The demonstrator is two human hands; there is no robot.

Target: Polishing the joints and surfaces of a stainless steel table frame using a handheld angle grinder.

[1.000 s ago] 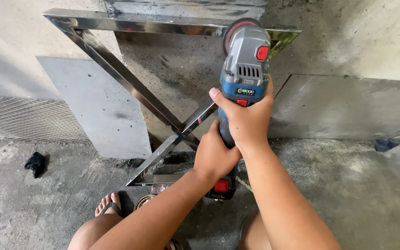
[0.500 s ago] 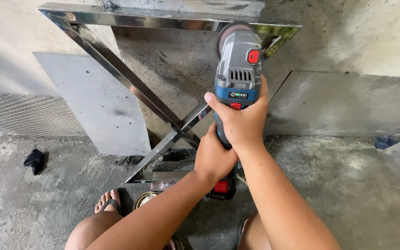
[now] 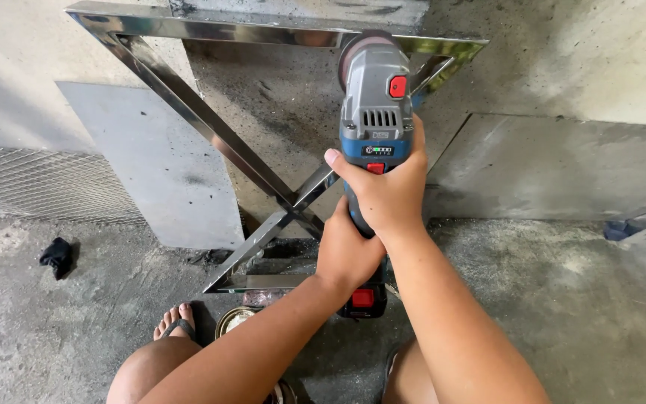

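While the right hand (image 3: 386, 191) wraps the grey-and-blue angle grinder (image 3: 374, 112) at centre frame, the left hand (image 3: 345, 251) clamps its handle below; its disc meets the polished steel frame (image 3: 211, 123) near the top edge. A red square button sits on the grinder's head.

A grey metal sheet (image 3: 160, 172) leans on the wall. Left of it runs a strip of wire mesh (image 3: 39, 183) — below that, on the concrete floor (image 3: 577, 314), lies a black rag (image 3: 57, 255). Far right of the sheet, a second, wider panel (image 3: 562, 168) leans — a blue scrap (image 3: 620, 229) beside its lower corner.
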